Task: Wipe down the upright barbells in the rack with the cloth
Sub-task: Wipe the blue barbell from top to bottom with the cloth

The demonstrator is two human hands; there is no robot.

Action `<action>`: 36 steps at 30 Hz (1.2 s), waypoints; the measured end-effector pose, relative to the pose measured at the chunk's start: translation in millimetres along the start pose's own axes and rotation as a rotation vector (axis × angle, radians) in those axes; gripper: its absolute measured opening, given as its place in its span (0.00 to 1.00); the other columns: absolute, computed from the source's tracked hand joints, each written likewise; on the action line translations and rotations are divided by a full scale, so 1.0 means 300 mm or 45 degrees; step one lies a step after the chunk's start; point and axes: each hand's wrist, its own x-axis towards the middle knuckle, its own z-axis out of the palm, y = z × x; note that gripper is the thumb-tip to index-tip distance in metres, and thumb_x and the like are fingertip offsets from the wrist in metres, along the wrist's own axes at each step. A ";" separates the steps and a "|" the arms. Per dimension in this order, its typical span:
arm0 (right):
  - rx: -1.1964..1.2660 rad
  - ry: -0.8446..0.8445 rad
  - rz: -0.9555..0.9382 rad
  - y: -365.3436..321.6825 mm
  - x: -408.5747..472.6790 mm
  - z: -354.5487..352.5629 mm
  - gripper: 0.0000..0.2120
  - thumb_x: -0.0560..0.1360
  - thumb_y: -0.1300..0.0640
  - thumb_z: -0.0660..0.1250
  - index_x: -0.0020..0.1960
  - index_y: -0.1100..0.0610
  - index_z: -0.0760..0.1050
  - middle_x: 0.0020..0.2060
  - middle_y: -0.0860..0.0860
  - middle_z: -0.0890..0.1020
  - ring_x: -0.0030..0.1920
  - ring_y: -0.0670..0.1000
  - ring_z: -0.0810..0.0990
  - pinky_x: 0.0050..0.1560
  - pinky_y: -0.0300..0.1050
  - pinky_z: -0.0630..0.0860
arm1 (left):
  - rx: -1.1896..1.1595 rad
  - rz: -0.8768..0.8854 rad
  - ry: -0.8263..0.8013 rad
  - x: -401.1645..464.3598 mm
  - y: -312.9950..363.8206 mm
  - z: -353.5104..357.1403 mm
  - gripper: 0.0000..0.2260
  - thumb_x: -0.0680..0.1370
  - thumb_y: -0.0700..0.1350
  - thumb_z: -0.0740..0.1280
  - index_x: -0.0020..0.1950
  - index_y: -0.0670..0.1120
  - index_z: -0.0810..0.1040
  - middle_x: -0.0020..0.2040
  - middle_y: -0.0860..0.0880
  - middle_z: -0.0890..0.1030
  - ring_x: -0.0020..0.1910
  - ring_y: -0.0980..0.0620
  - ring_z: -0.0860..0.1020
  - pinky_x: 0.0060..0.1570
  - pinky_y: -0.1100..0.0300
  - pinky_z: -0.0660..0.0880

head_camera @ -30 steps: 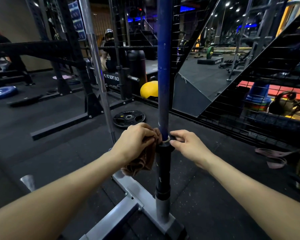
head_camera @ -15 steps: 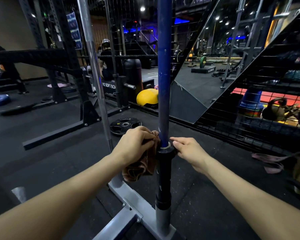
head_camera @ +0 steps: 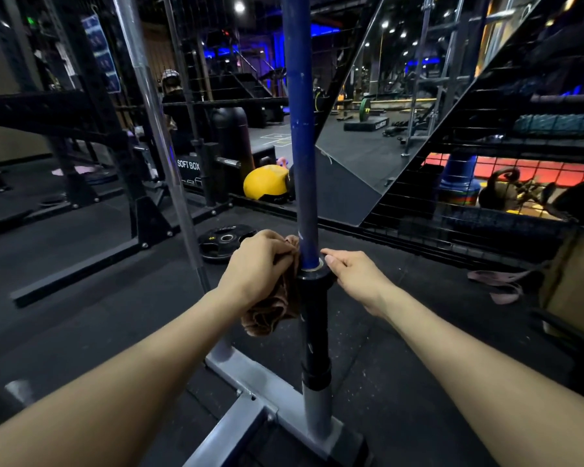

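Since a second ago both my hands hold almost the same spots at the collar of the blue barbell [head_camera: 299,136]; mostly my head has tipped, so the gym behind sits differently around them. My left hand [head_camera: 257,268] is curled tight around the brown cloth [head_camera: 274,306], bunching it against the left side of the bar just where the blue shaft meets the black sleeve [head_camera: 313,325]. Most of the cloth hangs in a crumpled wad below my left fingers, touching the sleeve. My right hand [head_camera: 353,276] lies on the opposite side, fingers fairly straight and relaxed, fingertips resting on the rim of the collar, gripping nothing. The bar stands upright between my two hands, its sleeve dropping below my fingers into the grey post of the rack [head_camera: 250,375] on the dark floor. Beyond my left knuckles a second barbell [head_camera: 155,136], bare steel, rises upright and untouched. Just past my left fingers a black weight plate [head_camera: 224,242] lies flat on the floor; farther beyond it sits a yellow ball [head_camera: 265,183]. Off past my right fingers a pink band [head_camera: 498,284] lies on the floor.
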 end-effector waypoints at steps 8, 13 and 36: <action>-0.068 -0.019 -0.157 0.049 0.037 0.002 0.16 0.82 0.55 0.56 0.63 0.62 0.76 0.65 0.52 0.77 0.61 0.48 0.74 0.66 0.47 0.68 | -0.127 -0.018 0.295 -0.120 0.020 0.054 0.09 0.76 0.44 0.69 0.55 0.51 0.83 0.54 0.51 0.79 0.54 0.52 0.77 0.57 0.58 0.72; -0.047 0.008 -0.227 0.051 0.026 0.000 0.15 0.81 0.59 0.57 0.53 0.70 0.77 0.63 0.56 0.77 0.56 0.50 0.77 0.59 0.48 0.70 | -0.225 -0.066 0.398 -0.218 0.087 0.074 0.09 0.75 0.42 0.70 0.53 0.51 0.84 0.52 0.53 0.80 0.52 0.58 0.77 0.56 0.67 0.70; 0.231 -0.235 -0.174 0.200 -0.090 0.002 0.11 0.80 0.53 0.61 0.53 0.58 0.78 0.57 0.61 0.79 0.61 0.61 0.76 0.63 0.60 0.72 | -0.435 -0.983 0.486 -0.246 0.089 0.497 0.07 0.77 0.44 0.67 0.54 0.47 0.81 0.50 0.49 0.82 0.53 0.50 0.79 0.45 0.65 0.68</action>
